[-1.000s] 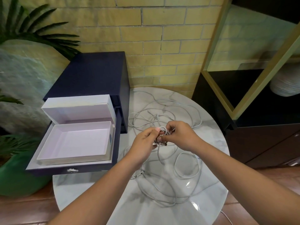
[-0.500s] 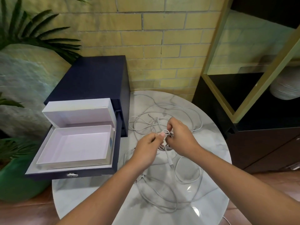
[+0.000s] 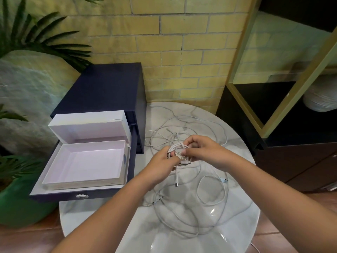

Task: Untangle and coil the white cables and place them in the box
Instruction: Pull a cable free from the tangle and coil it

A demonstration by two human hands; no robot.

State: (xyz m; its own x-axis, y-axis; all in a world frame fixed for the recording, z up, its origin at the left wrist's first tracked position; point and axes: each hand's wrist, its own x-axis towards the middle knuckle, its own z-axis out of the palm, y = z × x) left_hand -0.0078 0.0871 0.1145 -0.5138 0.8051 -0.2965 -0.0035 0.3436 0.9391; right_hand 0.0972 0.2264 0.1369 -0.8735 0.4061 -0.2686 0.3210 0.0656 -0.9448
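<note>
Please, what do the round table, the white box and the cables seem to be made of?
Table: marble or a marble-look slab, polished; grey veins and bright glare show. Box: probably stiff cardboard, matt white; thin straight walls, no shine. Cables: soft plastic or rubber sheath, smooth white; they bend in loose loops.

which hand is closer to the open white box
Left. The left hand grips the cable bundle to the right of the white box; the right hand pinches the same bundle farther right.
</note>
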